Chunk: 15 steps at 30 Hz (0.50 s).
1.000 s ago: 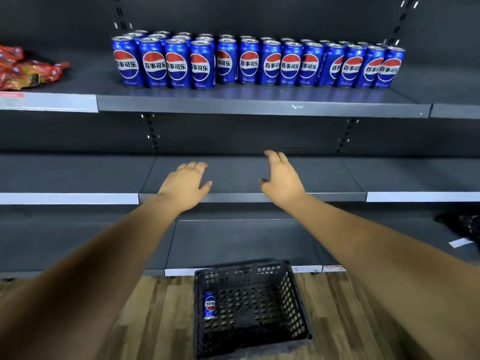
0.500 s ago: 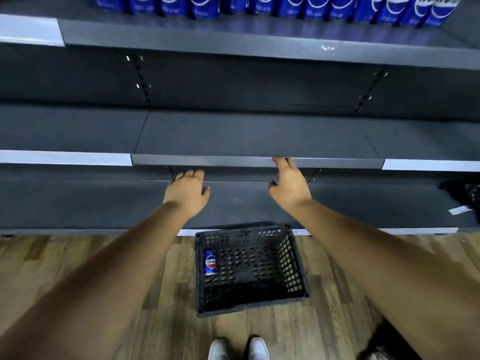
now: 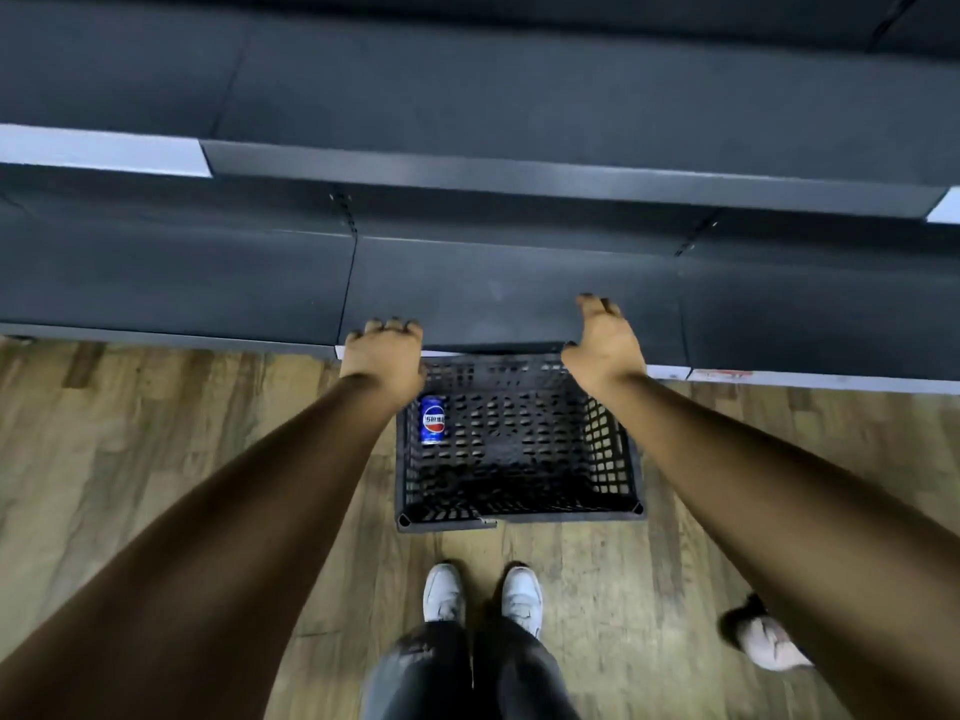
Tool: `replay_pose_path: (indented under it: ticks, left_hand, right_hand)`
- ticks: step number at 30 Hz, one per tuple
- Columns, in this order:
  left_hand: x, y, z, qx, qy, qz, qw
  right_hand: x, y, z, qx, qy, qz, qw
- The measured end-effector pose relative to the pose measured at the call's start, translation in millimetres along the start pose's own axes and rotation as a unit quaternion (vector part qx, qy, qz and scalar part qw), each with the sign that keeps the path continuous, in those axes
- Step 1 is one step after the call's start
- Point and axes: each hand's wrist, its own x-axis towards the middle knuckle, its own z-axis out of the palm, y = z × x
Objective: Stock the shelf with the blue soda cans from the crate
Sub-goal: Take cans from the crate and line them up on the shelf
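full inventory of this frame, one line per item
soda can: 1, blue, lying in crate's left side
crate: 1, black, on floor against bottom shelf
shelves: 2 tiers visible, dark grey, across top
floor: wood-look, brown
other foot: 1, pale shoe, lower right
shoes: 2, white, bottom centre
trousers: dark, bottom centre
left hand: empty, above crate's left rear corner
right hand: empty, above crate's right rear corner

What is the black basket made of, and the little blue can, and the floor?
The crate looks like matte black plastic, with moulded grid holes. The can is probably metal, glossy with printed colours. The floor looks like wood planks, though it may be printed laminate.
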Motion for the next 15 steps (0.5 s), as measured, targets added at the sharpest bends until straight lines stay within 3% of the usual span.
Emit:
replay_pose_path:
  ticks: [4,10,15]
  left_hand:
    - [37.4,11.6,75.9,-0.039,0.004,0.004,0.999]
    - [93.1,34.9,194.8,-0.118,-0.013,-0.055,0.991]
    - [150.3,55.8,281.8,-0.159,-0.002,-0.025,0.987]
  right_hand:
    - [32.5,48.7,61.0,-0.015,-0.008,0.02,1.0]
    - [87.4,123.2,179.3,-0.035,0.003,0.006,0.999]
    - [135.5,172.0,274.0,-0.051,-0.007,-0.018,0.999]
